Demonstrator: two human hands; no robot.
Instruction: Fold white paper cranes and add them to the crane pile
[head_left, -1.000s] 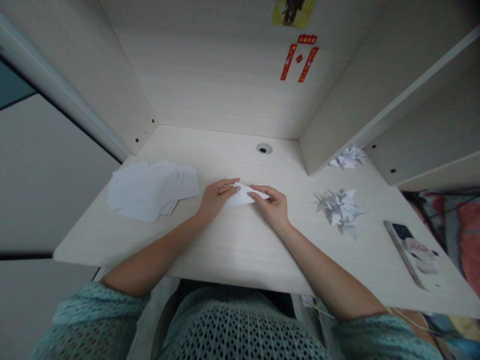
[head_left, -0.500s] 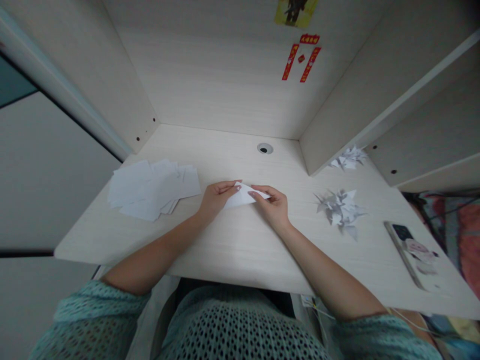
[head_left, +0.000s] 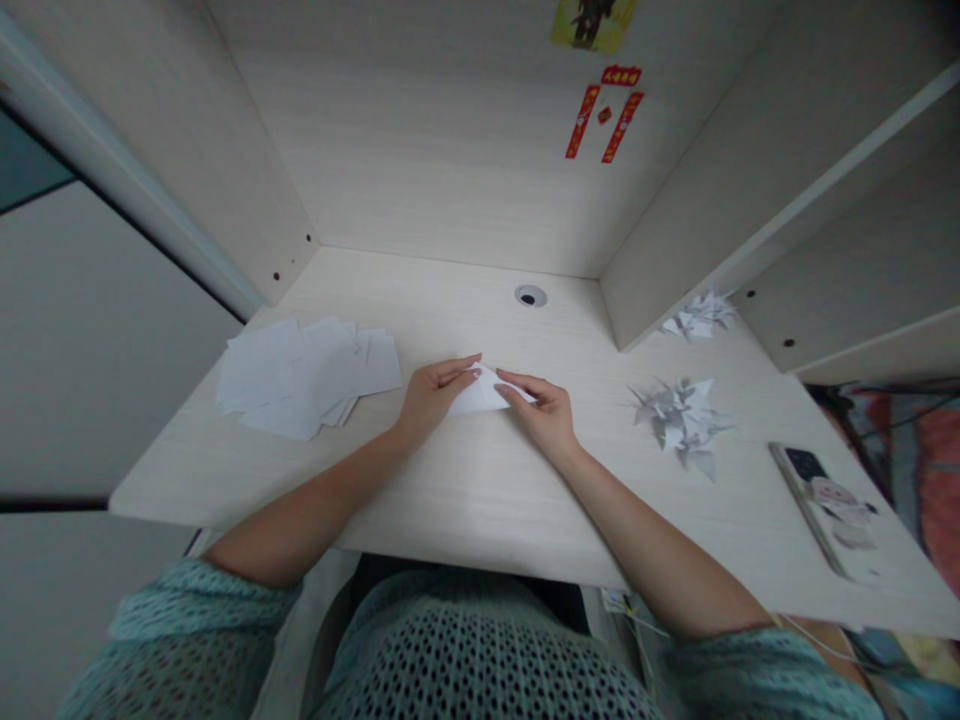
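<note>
Partly hidden, a folded paper triangle [head_left: 484, 396] pinched between left hand [head_left: 433, 393] and right hand [head_left: 545, 415] grips

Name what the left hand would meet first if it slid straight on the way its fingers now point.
The folded white paper, which its fingertips seem to reach already, though depth is hard to judge here. The right hand lies beyond it.

both hands [head_left: 487, 400] pinching inward, forearms angled

Matt white paper [head_left: 484, 393]; smooth, pale wood-grain laminate desk [head_left: 480, 500]; open-knit teal cloth sleeve [head_left: 187, 612].
</note>
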